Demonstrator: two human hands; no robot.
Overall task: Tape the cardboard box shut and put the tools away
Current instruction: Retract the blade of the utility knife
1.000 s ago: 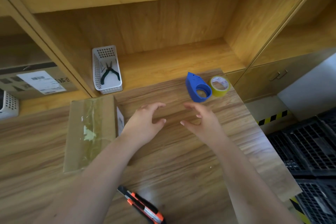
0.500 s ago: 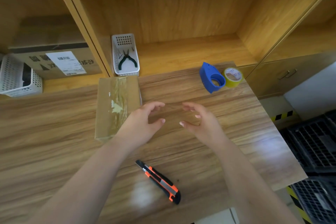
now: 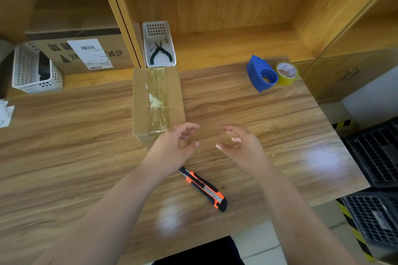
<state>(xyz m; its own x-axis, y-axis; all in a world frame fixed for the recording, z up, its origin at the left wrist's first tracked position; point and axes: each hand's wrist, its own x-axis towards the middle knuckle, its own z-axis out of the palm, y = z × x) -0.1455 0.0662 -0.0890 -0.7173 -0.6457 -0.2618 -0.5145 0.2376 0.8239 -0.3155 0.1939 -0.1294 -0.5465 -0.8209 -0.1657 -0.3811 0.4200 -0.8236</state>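
A small cardboard box [image 3: 146,101] lies on the wooden table [image 3: 247,109], flaps closed, with clear tape along its top seam. My left hand [image 3: 174,146] hovers at the box's near right corner, fingers curled apart, holding nothing. My right hand [image 3: 241,146] faces it a short gap away, also empty with fingers apart. An orange and black utility knife [image 3: 204,188] rests on the table just below my hands. A blue tape dispenser [image 3: 260,75] and a yellow tape roll [image 3: 287,73] sit side by side at the far right of the table.
A white basket [image 3: 159,28] holding pliers [image 3: 160,52] stands on the shelf behind the box. Another white basket [image 3: 28,69] and a large labelled carton [image 3: 86,54] fill the left shelf bay. Black crates [image 3: 374,157] stand on the floor to the right.
The view has swung left and back, so the box, knife and left shelf bay show more fully. My hands stay close together and empty, now nearer the box's corner.
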